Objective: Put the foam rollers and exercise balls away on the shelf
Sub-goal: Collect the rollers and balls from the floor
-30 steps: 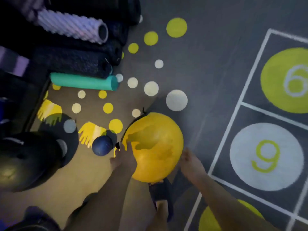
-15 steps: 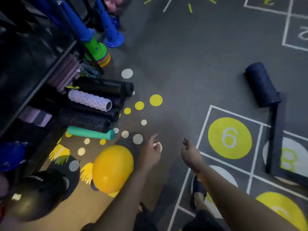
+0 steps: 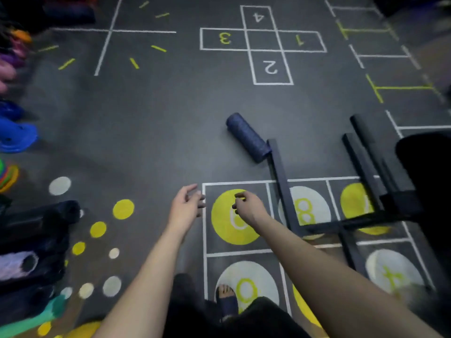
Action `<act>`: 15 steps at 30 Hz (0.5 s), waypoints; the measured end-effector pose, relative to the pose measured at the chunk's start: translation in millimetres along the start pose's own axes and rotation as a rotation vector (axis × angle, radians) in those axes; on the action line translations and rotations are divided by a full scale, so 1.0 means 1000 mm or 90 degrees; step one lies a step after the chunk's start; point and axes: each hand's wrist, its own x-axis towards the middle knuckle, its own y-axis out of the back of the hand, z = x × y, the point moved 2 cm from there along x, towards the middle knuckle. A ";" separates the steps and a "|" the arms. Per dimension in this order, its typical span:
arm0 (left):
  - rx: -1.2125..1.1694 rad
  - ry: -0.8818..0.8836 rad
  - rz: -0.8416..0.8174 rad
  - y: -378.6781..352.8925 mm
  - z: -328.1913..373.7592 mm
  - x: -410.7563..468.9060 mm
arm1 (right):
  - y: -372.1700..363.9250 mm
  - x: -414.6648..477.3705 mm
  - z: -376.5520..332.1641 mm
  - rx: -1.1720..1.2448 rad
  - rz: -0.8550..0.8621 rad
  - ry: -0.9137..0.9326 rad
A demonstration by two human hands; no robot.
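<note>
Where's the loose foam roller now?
Head view, right of centre: the blue foam roller lies on the floor between hopscotch square 2 and the black frame.

The ball (image 3: 84,330), held a second ago, now lies on the floor at the lower left edge. The left grip (image 3: 185,208) and right grip (image 3: 249,209), both empty, have stretched forward over the yellow circle (image 3: 224,230).

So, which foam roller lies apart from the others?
The dark blue roller, alone on the open floor; the other rollers lie piled together at the left edge.
</note>
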 end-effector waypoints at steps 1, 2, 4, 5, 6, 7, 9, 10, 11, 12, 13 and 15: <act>-0.002 0.012 -0.011 -0.010 0.003 0.012 | 0.009 0.009 0.007 0.012 0.012 -0.024; 0.000 0.024 -0.022 -0.018 0.007 0.025 | 0.016 0.020 0.013 0.024 0.024 -0.047; 0.010 0.044 -0.039 -0.031 0.018 0.054 | 0.028 0.044 0.017 0.039 0.052 -0.093; 0.013 0.054 -0.041 -0.037 0.023 0.072 | 0.033 0.059 0.015 0.035 0.064 -0.108; 0.012 0.061 -0.045 -0.044 0.028 0.093 | 0.039 0.075 0.010 0.025 0.070 -0.110; 0.007 0.067 -0.049 -0.049 0.035 0.114 | 0.044 0.092 0.002 0.013 0.073 -0.110; 0.007 0.075 -0.063 -0.057 0.055 0.156 | 0.058 0.130 -0.019 0.006 0.099 -0.105; 0.014 0.075 -0.074 -0.061 0.066 0.177 | 0.064 0.148 -0.029 0.009 0.117 -0.109; 0.018 0.074 -0.084 -0.063 0.076 0.198 | 0.070 0.164 -0.040 0.009 0.130 -0.120; 0.024 0.080 -0.091 -0.063 0.085 0.217 | 0.074 0.178 -0.051 0.003 0.139 -0.134; 0.035 0.087 -0.098 -0.061 0.097 0.235 | 0.078 0.190 -0.062 -0.008 0.138 -0.147; 0.057 0.083 -0.106 -0.057 0.113 0.266 | 0.083 0.216 -0.080 -0.034 0.113 -0.162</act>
